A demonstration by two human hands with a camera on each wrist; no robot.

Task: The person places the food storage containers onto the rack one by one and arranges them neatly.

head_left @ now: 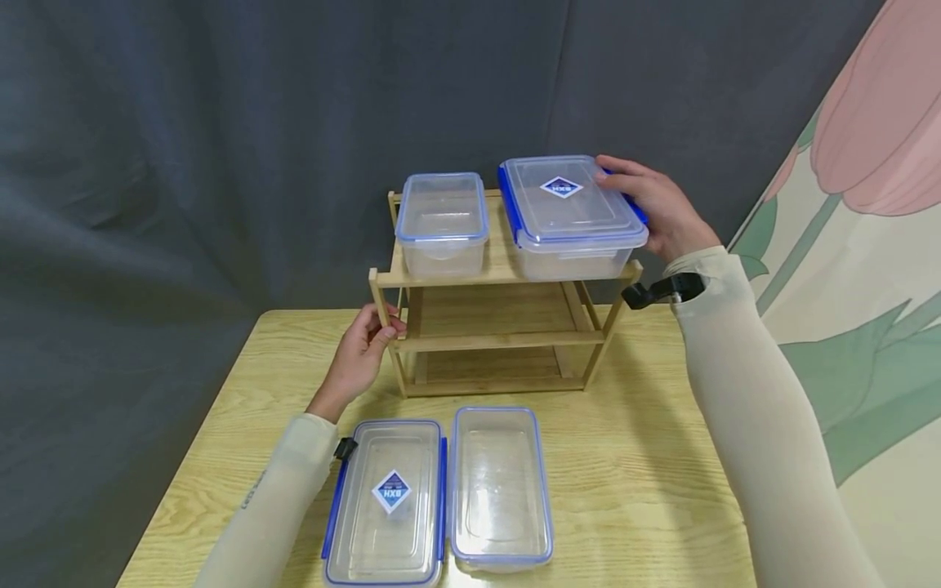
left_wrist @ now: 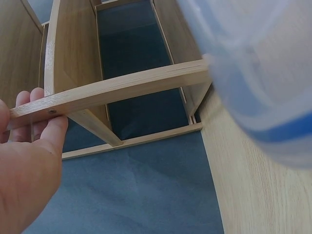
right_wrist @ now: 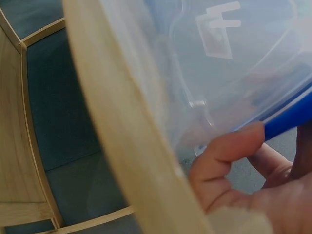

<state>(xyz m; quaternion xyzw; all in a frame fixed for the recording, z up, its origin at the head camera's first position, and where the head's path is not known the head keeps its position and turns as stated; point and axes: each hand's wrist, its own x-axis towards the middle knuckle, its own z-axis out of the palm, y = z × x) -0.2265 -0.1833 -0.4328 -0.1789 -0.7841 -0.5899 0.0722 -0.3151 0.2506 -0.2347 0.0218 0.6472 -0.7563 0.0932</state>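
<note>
A three-tier wooden rack (head_left: pixel 507 339) stands on the table. My left hand (head_left: pixel 365 347) grips its front left post (left_wrist: pixel 122 87), fingers behind and thumb in front. At the top shelf's right end is a clear lidded food container (head_left: pixel 569 216) with blue latches and a diamond-shaped label. My right hand (head_left: pixel 657 204) holds this container by its right side, fingers over the lid's edge. Seen from the right wrist, a bent digit presses by the blue latch (right_wrist: pixel 287 117), close beside the shelf's wooden rail (right_wrist: pixel 117 112). A smaller clear container (head_left: pixel 443 261) sits left of it on the top shelf.
In front of the rack on the table (head_left: pixel 625 490), a labelled lidded container (head_left: pixel 382 539) lies next to a clear container (head_left: pixel 503 490) with a pale blue rim. A dark curtain (head_left: pixel 220 163) hangs behind; a flower-patterned cloth (head_left: pixel 867 310) is at right.
</note>
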